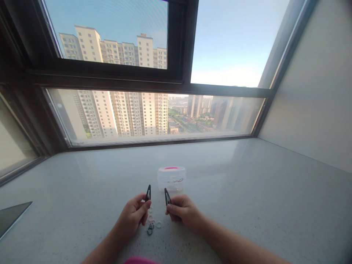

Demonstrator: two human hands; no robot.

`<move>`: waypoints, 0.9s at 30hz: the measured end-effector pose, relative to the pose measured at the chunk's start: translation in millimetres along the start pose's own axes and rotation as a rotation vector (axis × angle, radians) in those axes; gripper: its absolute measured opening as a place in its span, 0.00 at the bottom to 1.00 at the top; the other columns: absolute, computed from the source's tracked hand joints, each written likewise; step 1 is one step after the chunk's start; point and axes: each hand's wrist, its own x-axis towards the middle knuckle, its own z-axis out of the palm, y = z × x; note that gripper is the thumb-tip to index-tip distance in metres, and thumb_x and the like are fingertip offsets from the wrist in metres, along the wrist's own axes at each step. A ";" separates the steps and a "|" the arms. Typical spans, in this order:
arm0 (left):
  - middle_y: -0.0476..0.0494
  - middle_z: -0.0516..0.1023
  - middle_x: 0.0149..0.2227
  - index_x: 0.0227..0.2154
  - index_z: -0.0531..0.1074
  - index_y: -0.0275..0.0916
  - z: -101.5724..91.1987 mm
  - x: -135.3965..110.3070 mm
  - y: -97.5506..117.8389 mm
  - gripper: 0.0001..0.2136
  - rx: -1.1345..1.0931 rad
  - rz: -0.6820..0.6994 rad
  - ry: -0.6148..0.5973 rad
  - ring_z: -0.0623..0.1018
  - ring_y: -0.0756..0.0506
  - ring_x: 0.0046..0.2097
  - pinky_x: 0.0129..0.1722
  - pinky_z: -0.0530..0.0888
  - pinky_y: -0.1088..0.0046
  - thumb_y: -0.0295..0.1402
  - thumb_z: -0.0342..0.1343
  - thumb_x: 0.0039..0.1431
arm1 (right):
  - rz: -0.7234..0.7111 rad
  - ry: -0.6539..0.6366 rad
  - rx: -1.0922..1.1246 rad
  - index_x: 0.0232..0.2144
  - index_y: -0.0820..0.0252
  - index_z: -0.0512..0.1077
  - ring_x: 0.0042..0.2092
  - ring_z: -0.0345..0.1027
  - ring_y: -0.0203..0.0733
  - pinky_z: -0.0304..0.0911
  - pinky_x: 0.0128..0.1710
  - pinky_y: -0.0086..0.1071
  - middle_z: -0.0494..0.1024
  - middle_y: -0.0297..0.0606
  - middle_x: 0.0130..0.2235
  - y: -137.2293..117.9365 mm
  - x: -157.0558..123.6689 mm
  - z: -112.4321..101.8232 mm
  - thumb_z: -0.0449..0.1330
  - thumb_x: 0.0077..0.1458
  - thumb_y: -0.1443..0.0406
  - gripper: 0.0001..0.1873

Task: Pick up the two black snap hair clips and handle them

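A high-rise flat — stone windowsill (247,190), window (154,113) over apartment towers (126,110).

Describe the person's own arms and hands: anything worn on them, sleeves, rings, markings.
Both forearms are bare, with no sleeves in view. The left hand and right hand show no gloves, rings, watch or bracelets. Nails are too small to judge for polish. No marks are visible.

I find nothing to read here. The clear plastic box (171,179) in front of me carries no label that I can make out, the two black hair clips (148,193) I hold bear no mark, and the buildings (121,84) outside the window show no legible signs.
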 end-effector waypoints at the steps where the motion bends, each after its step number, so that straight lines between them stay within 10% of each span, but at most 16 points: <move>1: 0.57 0.62 0.11 0.27 0.66 0.37 0.1 0.2 -0.8 0.11 -0.006 0.008 0.008 0.60 0.54 0.15 0.17 0.56 0.80 0.40 0.52 0.53 | 0.007 0.004 0.001 0.22 0.68 0.71 0.17 0.51 0.27 0.44 0.17 0.23 0.63 0.30 0.15 -0.4 -0.2 -0.2 0.59 0.46 0.54 0.19; 27: 0.54 0.69 0.13 0.33 0.64 0.37 -0.7 2.1 -1.8 0.10 -0.038 -0.034 -0.024 0.61 0.54 0.14 0.14 0.55 0.82 0.39 0.50 0.53 | 0.036 -0.060 0.015 0.35 0.61 0.60 0.19 0.61 0.30 0.56 0.20 0.24 0.71 0.31 0.22 -0.6 0.8 2.1 0.60 0.45 0.56 0.19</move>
